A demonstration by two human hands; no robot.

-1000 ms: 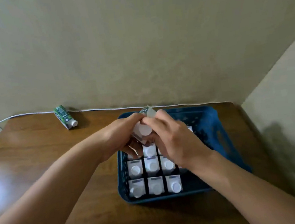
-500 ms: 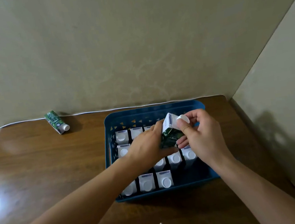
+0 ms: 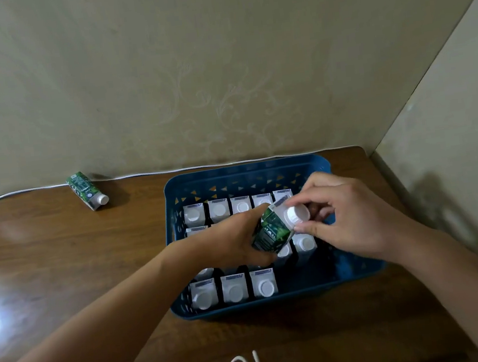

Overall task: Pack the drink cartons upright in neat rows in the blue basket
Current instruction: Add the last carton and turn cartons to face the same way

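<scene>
- Most cartons [image 3: 234, 291] in the head view already stand upright in rows in the basket [image 3: 245, 171]; the near right corner looks unfilled.
- Left hand [image 3: 232, 241] grips a tilted carton [image 3: 273, 232] above the middle rows; right hand [image 3: 346, 222] pinches its cap.
- One carton [image 3: 85, 190] lies on the table [image 3: 62, 260], far left, not yet packed.

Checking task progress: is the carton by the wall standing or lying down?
Lying down. The green carton rests on its side on the table, outside the blue basket, its white cap pointing sideways.
</scene>
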